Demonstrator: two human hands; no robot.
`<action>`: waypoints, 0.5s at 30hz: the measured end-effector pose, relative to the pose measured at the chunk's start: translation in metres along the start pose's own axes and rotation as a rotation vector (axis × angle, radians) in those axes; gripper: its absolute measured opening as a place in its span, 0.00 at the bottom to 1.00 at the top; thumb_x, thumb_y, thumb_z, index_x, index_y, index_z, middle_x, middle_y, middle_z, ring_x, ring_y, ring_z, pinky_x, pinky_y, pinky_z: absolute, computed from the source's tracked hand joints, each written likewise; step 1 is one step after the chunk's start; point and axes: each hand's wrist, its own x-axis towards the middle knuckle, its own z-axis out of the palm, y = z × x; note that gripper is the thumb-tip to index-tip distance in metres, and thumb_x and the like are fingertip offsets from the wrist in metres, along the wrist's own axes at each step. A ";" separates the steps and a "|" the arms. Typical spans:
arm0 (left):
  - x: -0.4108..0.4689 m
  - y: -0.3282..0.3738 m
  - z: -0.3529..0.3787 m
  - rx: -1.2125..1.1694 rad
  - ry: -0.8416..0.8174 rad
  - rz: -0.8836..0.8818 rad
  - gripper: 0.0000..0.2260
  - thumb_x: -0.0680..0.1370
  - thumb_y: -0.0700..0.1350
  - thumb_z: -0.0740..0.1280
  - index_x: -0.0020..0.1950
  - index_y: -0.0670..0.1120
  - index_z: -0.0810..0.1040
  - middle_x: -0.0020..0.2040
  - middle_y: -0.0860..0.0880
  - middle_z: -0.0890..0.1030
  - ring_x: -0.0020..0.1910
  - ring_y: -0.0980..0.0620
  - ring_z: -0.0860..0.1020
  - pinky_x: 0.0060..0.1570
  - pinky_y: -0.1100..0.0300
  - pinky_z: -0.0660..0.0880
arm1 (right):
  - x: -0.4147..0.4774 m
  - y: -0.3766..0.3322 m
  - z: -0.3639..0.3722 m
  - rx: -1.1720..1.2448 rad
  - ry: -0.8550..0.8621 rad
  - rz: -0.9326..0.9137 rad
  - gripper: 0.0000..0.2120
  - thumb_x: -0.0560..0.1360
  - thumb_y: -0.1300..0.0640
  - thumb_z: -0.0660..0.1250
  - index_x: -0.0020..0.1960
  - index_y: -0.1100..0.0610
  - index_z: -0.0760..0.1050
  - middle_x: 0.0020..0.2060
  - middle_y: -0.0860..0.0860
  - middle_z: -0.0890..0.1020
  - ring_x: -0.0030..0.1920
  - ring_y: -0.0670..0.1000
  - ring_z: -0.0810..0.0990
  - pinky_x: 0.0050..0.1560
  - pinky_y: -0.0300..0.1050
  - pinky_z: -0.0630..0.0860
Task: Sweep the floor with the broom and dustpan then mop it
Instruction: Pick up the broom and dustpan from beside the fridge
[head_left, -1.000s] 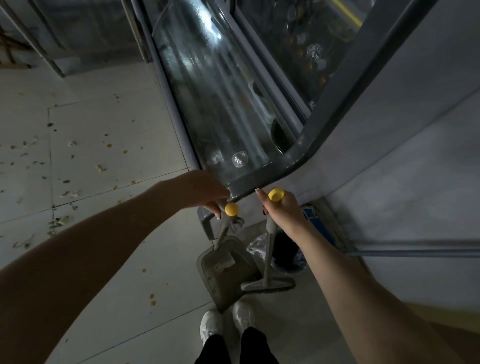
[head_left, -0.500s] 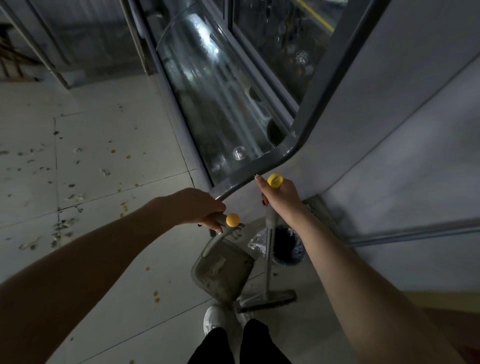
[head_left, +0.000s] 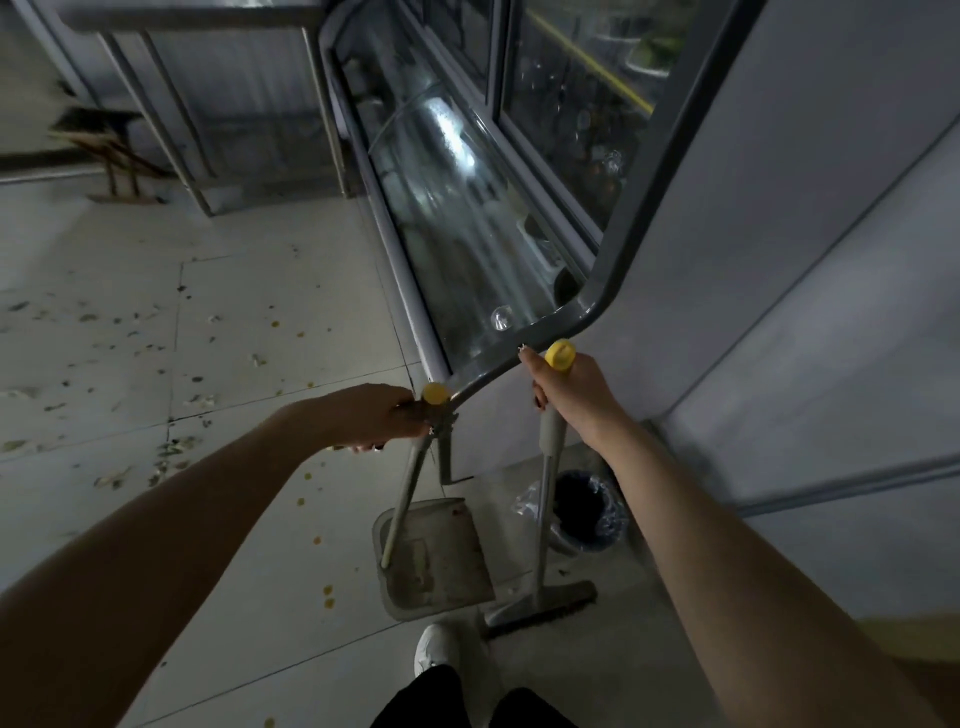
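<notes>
Spreading across the left and bottom of the view, the pale tiled floor is littered with dark flecks and small yellow scraps, thickest toward the left. A glass-fronted display case with a grey rounded frame runs along the right, beside a plain grey wall.

Near the corner of the case hangs the dustpan. It is a grey, dirty, square tray on a long thin metal handle that slants up to a yellow cap. The tray sits low over the floor, just ahead of a white shoe; whether it touches the tiles cannot be told.

Just to its right stands the broom. It has a slim upright pole with a grey grip and its own yellow cap, and its narrow dark-bristled head is down at the floor. Behind the pole sits a small dark bin with a blue liner.

Both forearms reach forward from the lower corners. The left hand is turned knuckles-up, its fingers clamped around the top of the dustpan handle just below the cap. The right hand is held higher, its fingers wrapped around the broom's grip, with one fingertip standing up beside the cap.
</notes>
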 end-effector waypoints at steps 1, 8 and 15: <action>-0.011 0.001 0.002 -0.047 0.014 -0.039 0.08 0.78 0.56 0.60 0.44 0.52 0.72 0.32 0.50 0.74 0.26 0.57 0.71 0.24 0.68 0.69 | -0.006 -0.005 0.000 -0.003 -0.008 -0.020 0.22 0.73 0.43 0.66 0.24 0.51 0.67 0.18 0.46 0.73 0.20 0.41 0.73 0.25 0.28 0.70; -0.095 0.013 0.034 -0.298 0.161 -0.279 0.17 0.79 0.56 0.58 0.53 0.43 0.73 0.33 0.46 0.73 0.27 0.52 0.70 0.26 0.62 0.69 | -0.056 -0.028 -0.005 0.068 -0.150 -0.124 0.22 0.73 0.42 0.67 0.26 0.51 0.68 0.18 0.47 0.74 0.20 0.42 0.73 0.26 0.30 0.71; -0.187 0.000 0.081 -0.422 0.361 -0.401 0.14 0.78 0.55 0.60 0.50 0.44 0.73 0.32 0.46 0.78 0.23 0.52 0.77 0.25 0.62 0.74 | -0.112 -0.048 0.026 0.031 -0.336 -0.223 0.20 0.77 0.50 0.65 0.29 0.55 0.65 0.23 0.53 0.71 0.24 0.48 0.71 0.32 0.38 0.74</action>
